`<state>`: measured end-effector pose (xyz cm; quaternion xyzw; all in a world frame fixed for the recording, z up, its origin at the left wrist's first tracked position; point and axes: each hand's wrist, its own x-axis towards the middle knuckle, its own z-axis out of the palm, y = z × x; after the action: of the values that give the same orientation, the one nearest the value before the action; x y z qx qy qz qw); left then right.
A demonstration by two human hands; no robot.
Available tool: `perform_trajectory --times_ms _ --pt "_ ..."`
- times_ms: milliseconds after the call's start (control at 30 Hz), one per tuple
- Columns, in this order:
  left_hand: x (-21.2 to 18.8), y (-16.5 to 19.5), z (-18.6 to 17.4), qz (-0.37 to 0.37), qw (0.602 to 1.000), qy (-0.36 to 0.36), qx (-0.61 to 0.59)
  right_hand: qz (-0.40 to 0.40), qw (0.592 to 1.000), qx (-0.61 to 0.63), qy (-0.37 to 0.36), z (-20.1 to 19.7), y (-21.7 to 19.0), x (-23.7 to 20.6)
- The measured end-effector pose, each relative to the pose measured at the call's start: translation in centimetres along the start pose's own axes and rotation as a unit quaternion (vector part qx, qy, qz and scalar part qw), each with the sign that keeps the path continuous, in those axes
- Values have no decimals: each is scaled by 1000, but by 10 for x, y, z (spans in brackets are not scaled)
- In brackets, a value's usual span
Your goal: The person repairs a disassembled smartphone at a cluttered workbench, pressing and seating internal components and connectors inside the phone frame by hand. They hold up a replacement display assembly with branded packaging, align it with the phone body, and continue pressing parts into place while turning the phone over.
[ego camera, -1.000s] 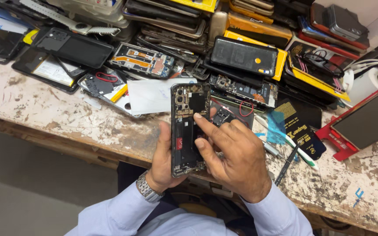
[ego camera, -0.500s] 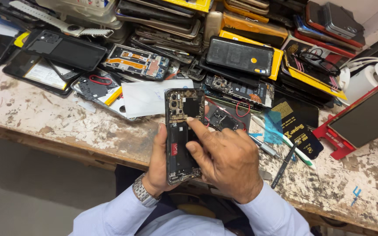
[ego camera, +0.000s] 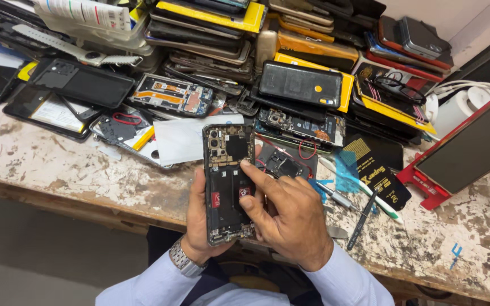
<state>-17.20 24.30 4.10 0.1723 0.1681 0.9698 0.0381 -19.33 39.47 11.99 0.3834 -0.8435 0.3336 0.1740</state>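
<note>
An opened phone [ego camera: 228, 181] with its back cover off shows its black battery and circuit board. My left hand [ego camera: 197, 224] grips it from below and the left side, holding it upright over the bench edge; a metal watch sits on that wrist. My right hand [ego camera: 287, 218] rests on the phone's right side, with the index finger pressing near the top of the battery and the thumb lower down on it. Both sleeves are light blue.
The worn workbench [ego camera: 58, 164] carries several stacked phones, back covers and opened phone frames [ego camera: 171, 93] at the back. A screwdriver [ego camera: 361, 218], a white-green pen [ego camera: 370, 195] and tweezers lie right of my hands. A tablet on a red stand [ego camera: 466, 153] stands at right.
My right index finger has slid up along the phone toward the top of the battery. The phone stays in my left hand, shifted a little.
</note>
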Motion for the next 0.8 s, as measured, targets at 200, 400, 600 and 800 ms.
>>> perform_trajectory --times_ms 200,400,600,800 --pt "2 13 10 -47 998 -34 -16 35 999 35 -3 5 2 3" --pt "-7 5 24 -45 998 18 -27 22 999 29 1 -7 -9 -13" --pt "-19 0 24 -69 994 -63 -58 2 1000 18 12 -19 -17 -15" --pt "-16 -2 11 -89 994 -37 -55 18 1000 -5 -3 -27 -15 6"
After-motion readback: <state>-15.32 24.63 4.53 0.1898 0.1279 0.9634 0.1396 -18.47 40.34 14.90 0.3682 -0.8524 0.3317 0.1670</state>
